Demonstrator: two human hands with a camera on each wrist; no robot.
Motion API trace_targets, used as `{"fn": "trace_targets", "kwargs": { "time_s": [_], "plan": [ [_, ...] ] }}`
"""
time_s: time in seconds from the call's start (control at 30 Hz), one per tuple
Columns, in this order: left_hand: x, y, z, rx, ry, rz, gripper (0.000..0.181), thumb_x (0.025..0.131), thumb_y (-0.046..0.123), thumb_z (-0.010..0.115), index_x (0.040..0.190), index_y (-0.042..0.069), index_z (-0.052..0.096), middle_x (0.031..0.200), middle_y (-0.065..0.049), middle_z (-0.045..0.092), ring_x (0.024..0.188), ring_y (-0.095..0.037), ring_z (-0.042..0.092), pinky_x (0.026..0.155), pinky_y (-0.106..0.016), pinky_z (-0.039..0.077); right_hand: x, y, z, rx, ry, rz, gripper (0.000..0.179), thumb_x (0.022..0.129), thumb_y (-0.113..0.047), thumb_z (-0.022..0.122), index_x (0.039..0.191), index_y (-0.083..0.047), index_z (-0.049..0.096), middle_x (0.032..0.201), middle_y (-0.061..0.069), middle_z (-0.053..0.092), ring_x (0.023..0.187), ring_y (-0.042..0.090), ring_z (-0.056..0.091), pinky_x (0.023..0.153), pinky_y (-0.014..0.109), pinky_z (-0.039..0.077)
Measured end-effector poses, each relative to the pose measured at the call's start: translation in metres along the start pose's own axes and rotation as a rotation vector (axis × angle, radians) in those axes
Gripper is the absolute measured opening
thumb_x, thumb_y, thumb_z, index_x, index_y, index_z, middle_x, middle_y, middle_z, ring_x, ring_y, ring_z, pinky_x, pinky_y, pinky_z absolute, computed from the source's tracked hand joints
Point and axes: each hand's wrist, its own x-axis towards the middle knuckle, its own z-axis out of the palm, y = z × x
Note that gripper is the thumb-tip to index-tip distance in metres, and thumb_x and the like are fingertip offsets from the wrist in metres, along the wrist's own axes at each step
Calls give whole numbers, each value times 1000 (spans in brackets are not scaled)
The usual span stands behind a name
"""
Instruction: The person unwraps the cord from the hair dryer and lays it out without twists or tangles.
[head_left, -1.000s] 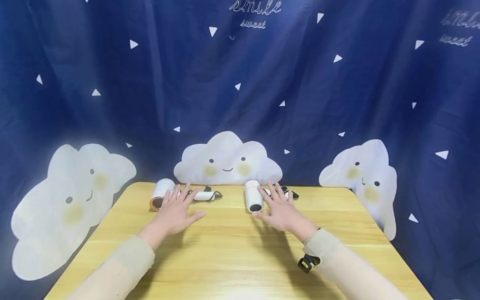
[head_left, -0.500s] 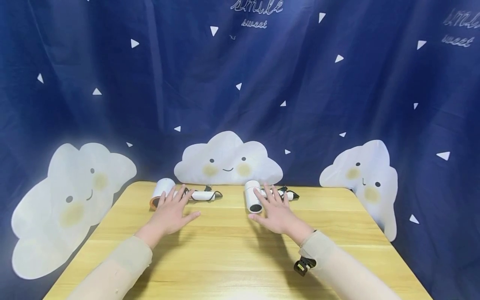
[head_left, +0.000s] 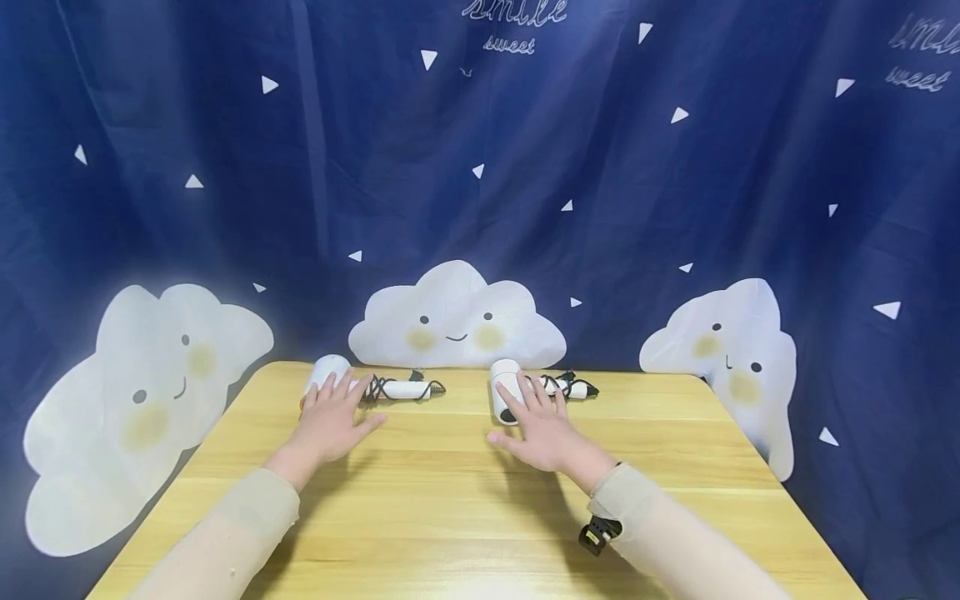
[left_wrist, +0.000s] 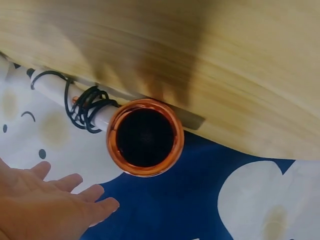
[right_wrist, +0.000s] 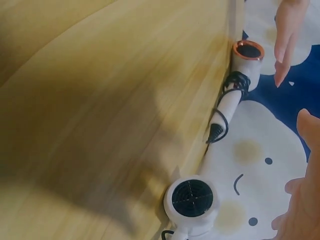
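Note:
Two white hair dryers lie near the far edge of the table. The left hair dryer (head_left: 327,368) has a copper-coloured rim, plain in the left wrist view, and a dark cord (left_wrist: 92,107) wound round its handle. My left hand (head_left: 328,427) is held over the near side of it, fingers spread and holding nothing. The right hair dryer (head_left: 504,379) shows a dark round grille (right_wrist: 192,198) in the right wrist view; its handle, also wrapped in cord, points right. Spread fingers of my right hand (head_left: 546,435) overlap its body in the head view, with nothing gripped.
The wooden table (head_left: 420,517) ends just behind the hair dryers. A dark blue curtain (head_left: 480,225) with printed clouds and triangles hangs behind it. A black strap piece (head_left: 598,533) hangs below the right sleeve cuff.
Both hands have drifted left, fingers still spread; the right one has also come slightly nearer the wearer. The hair dryers have stayed in place.

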Motion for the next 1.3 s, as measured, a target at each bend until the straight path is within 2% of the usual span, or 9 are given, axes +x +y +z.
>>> {"fn": "trace_targets", "kwargs": {
  "time_s": [0.27, 0.7, 0.97, 1.3],
  "plan": [
    [-2, -12, -1, -1, 1, -56, 86, 96, 64, 48, 154, 3, 33, 158, -31, 21, 143, -57, 14, 113, -72, 6, -1, -7, 3, 21, -24, 3, 86, 94, -74, 39, 162, -27, 14, 165, 13, -4, 150, 40, -1, 115, 68, -3],
    [8, -20, -2, -24, 56, -117, 77, 98, 54, 52, 151, 1, 36, 154, -37, 24, 139, -60, 18, 111, -72, 12, 4, -11, 3, 19, -4, -11, 85, 94, -73, 39, 162, -27, 13, 165, 17, 2, 150, 43, -1, 114, 71, 3],
    [10, -27, 0, -36, 115, -154, 73, 99, 49, 54, 148, -3, 38, 150, -40, 27, 135, -60, 25, 109, -70, 19, 5, -13, 5, 21, 2, -21, 85, 95, -72, 40, 162, -26, 13, 165, 19, 5, 150, 43, 0, 114, 70, 3],
    [12, -36, 4, -65, 118, -258, 76, 98, 49, 53, 147, -6, 33, 145, -38, 32, 129, -57, 31, 106, -68, 24, 6, -17, 9, 44, 4, -52, 85, 96, -72, 38, 162, -23, 15, 165, 21, 7, 149, 46, 7, 115, 69, 6]
  ]
}}
